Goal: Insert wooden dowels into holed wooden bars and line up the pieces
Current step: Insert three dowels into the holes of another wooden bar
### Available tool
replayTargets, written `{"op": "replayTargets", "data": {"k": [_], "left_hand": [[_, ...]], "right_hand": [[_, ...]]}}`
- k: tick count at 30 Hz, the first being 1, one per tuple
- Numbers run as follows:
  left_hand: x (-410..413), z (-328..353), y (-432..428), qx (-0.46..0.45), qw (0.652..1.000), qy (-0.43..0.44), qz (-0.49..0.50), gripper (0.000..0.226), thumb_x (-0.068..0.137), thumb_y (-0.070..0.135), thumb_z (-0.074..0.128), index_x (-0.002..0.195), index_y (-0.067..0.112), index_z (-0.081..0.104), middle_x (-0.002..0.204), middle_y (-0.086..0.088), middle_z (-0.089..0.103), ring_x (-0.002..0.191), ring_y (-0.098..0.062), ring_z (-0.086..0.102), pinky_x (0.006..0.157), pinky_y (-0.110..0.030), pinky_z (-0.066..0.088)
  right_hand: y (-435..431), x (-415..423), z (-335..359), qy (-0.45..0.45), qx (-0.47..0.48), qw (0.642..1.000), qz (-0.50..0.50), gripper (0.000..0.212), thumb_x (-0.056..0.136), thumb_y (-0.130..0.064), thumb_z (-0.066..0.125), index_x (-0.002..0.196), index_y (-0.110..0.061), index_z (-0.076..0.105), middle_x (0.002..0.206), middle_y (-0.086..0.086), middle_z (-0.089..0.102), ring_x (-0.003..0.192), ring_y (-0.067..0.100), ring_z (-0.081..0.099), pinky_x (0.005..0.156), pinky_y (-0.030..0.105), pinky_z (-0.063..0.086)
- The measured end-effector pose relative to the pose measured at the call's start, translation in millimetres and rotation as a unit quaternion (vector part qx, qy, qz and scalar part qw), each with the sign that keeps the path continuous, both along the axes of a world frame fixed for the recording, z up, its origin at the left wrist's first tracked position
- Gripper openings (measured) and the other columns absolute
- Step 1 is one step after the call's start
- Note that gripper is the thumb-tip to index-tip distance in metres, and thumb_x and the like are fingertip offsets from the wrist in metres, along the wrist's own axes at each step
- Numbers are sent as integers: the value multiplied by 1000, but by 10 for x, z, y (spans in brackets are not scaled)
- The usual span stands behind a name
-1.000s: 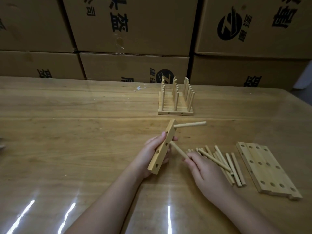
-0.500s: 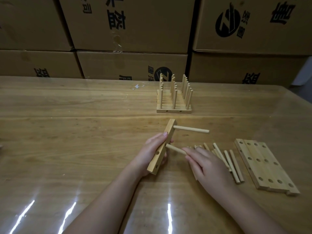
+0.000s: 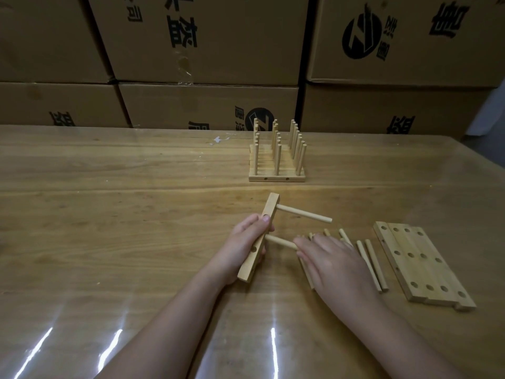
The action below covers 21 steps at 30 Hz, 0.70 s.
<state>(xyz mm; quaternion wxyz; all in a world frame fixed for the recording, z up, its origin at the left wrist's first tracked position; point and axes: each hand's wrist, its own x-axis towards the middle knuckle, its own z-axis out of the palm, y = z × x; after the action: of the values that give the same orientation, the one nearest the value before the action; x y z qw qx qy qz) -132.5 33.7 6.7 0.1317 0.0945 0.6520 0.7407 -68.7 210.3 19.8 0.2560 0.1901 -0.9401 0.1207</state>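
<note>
The bar (image 3: pixel 270 209) and dowels (image 3: pixel 371 261) are pale matt wood, the table (image 3: pixel 109 214) glossy smooth wood, the boxes (image 3: pixel 207 36) matt cardboard.
</note>
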Motion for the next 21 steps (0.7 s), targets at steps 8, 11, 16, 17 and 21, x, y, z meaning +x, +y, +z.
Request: {"op": "replayTargets", "data": {"k": [8,11,16,17,21], "left_hand": [[-20,-1,-28,45,997,-54,-14,37,82,46,55,89,13,71,59,-9,54,48,-14,52,42,-20,42],[-9,14,-19,20,999,-34,-23,43,85,48,49,92,13,72,57,-8,53,47,-15,50,42,-20,40],[10,29,-13,6,999,-18,-47,47,88,44,44,98,2,64,51,-1,54,43,-11,49,42,-19,39],[17,33,-12,10,998,-21,-54,46,87,43,45,97,2,64,50,0,55,42,-10,49,41,-18,39],[38,68,-19,-9,997,-7,-77,36,88,40,45,86,11,67,58,6,64,49,-3,57,46,-12,42]], "right_hand": [[-39,33,57,-16,-170,985,-2,11,82,-19,66,93,-17,69,76,-10,47,70,8,46,60,20,37],[-73,72,53,-85,-336,936,59,16,83,-9,65,88,-24,65,81,-15,59,76,2,56,63,10,41],[-112,66,46,-204,-530,812,136,18,82,-20,62,98,-25,69,92,-4,72,85,11,68,73,17,52],[-118,60,37,-212,-546,798,142,20,81,-23,60,99,-22,69,92,-1,72,86,14,68,73,19,53],[-167,33,-4,-232,-574,770,154,22,80,-19,61,99,-12,69,93,6,72,89,21,69,74,24,54]]}}
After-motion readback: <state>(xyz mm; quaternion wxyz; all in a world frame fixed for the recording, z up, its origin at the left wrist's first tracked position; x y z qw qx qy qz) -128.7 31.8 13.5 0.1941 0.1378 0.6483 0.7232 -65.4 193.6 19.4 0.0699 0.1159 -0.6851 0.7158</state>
